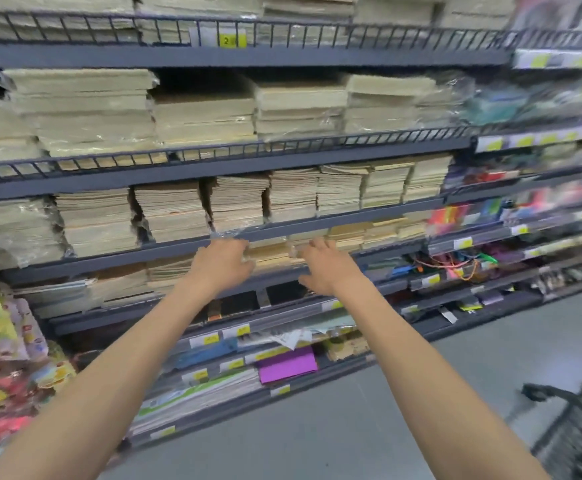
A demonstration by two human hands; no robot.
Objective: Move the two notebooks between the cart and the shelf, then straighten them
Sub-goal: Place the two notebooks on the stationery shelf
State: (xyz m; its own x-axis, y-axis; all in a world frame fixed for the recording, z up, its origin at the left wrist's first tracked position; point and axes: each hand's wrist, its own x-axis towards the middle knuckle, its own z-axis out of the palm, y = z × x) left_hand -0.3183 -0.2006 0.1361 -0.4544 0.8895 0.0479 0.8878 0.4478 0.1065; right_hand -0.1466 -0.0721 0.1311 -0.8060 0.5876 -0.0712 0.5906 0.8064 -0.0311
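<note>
A person's left hand (222,264) grips and right hand (327,269) presses flat-fingered the side edges of thin, probably floppy notebooks (271,252) at the shelf's (386,256) front edge.

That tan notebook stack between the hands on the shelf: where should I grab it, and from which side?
Take the notebook stack by its left and right edges, coming straight in from the front, left hand and right hand flanking it. It lies flat under a low shelf, so a top-down reach looks blocked.
</note>
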